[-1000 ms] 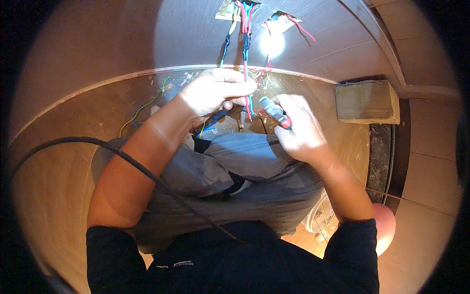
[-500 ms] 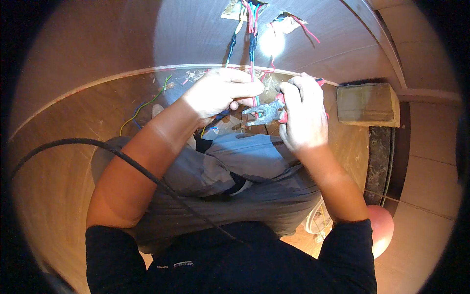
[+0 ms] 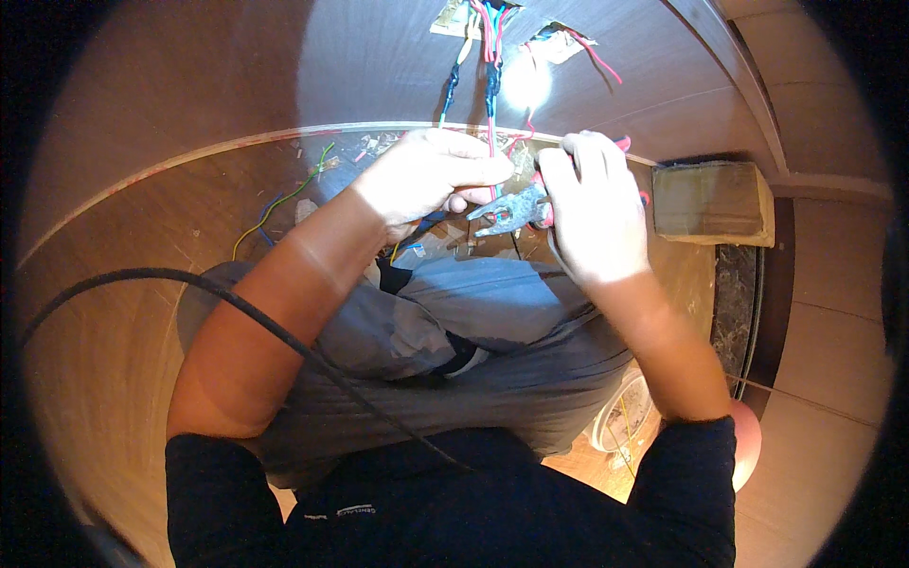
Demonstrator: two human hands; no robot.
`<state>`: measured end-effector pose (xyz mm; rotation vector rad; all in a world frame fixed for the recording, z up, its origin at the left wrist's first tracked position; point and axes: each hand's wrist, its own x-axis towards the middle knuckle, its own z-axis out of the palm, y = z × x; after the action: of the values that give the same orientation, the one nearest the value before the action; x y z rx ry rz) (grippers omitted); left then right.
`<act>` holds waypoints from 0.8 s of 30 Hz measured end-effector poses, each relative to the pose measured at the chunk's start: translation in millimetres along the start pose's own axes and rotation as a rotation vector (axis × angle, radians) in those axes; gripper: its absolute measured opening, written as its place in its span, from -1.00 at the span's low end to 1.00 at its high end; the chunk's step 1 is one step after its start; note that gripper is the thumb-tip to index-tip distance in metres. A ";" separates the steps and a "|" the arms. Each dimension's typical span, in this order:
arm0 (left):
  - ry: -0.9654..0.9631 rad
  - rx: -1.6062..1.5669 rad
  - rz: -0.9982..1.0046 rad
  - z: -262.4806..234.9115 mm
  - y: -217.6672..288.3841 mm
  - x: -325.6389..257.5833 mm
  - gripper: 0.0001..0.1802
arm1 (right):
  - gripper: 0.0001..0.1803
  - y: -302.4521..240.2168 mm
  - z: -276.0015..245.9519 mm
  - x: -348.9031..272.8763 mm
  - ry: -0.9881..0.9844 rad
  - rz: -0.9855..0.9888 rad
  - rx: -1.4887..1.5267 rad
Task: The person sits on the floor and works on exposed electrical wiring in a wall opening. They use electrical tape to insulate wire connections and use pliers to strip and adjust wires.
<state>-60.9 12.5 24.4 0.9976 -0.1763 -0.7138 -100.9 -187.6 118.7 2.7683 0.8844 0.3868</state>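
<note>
My left hand (image 3: 431, 175) is closed around thin coloured wires (image 3: 491, 85) that hang from an opening in the wooden wall above. My right hand (image 3: 592, 204) grips red-handled pliers (image 3: 511, 210), whose grey metal jaws point left toward my left fingertips. Both hands are close together over my lap. The pliers' jaws sit just below the wires; whether they touch a wire I cannot tell.
A bright light spot (image 3: 525, 83) glares on the wall beside the wire openings. Loose yellow, green and blue wire offcuts (image 3: 284, 204) lie on the wooden floor at left. A cardboard box (image 3: 705, 201) sits at right. A black cable (image 3: 218, 293) crosses my left forearm.
My right hand rose from lap level and turned, bringing the pliers up beside my left hand. My left hand kept its hold on the wires.
</note>
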 end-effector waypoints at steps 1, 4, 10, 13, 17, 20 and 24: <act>0.002 -0.010 -0.007 -1.1 -0.5 0.5 -0.81 | -0.55 0.6 -1.4 2.6 0.006 -0.022 -0.034; -0.011 -0.017 -0.010 -3.1 -1.5 1.4 -0.82 | -0.66 2.6 -7.1 7.7 -0.018 -0.073 -0.158; 0.022 0.048 -0.021 -0.9 1.0 0.8 -0.81 | -0.63 3.0 -13.8 10.2 -0.185 -0.056 -0.216; 0.028 0.038 -0.017 1.1 3.8 -1.9 -0.81 | -0.62 2.1 -15.0 12.4 -0.177 -0.107 -0.270; 0.043 0.083 -0.052 2.9 8.0 -4.0 -0.78 | -0.69 9.9 -19.4 19.9 -0.183 -0.203 -0.231; 0.029 0.111 -0.047 3.9 10.0 -3.9 -0.79 | -0.77 22.1 -22.6 22.1 -0.290 -0.218 -0.068; 0.028 0.191 -0.049 5.2 11.6 -4.1 -0.71 | -0.81 28.7 -11.8 15.9 -0.401 -0.099 0.238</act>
<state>-61.0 15.4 37.4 1.1971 -0.1982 -0.7372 -76.7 -199.8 140.6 2.8385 1.0069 -0.3020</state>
